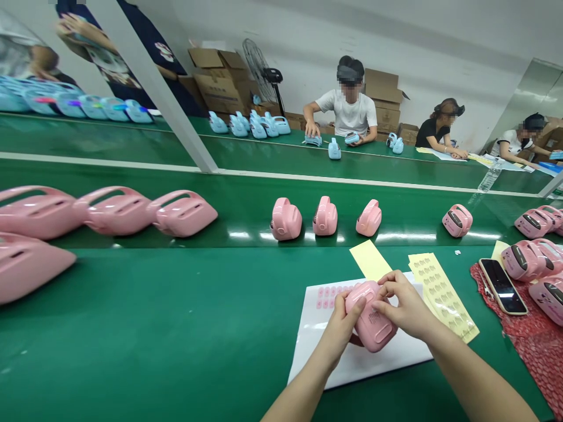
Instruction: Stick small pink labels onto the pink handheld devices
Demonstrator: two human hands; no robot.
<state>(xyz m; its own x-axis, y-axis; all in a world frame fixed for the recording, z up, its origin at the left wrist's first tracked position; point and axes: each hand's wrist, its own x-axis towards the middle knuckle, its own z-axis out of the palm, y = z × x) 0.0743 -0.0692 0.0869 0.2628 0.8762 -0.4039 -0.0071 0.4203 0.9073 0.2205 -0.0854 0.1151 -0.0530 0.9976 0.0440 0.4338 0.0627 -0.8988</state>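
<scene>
My left hand is wrapped around a rounded pink plastic device, thumb on its face, with small dark print on the side turned up. My right hand is closed, its thumb and fingertips bent together against the device's right side. Whether something small is between those fingertips I cannot make out. Below the device lies a white sheet with rows of small pink stickers at its upper left. Just right of my right hand is a pale yellow sticker sheet, and a plain yellow sheet lies behind the device.
Similar pink devices stand along the back, one of them here, with several larger-looking ones at left. A phone rests on red bubble wrap at right. Beyond the white rail, co-workers sit among blue devices.
</scene>
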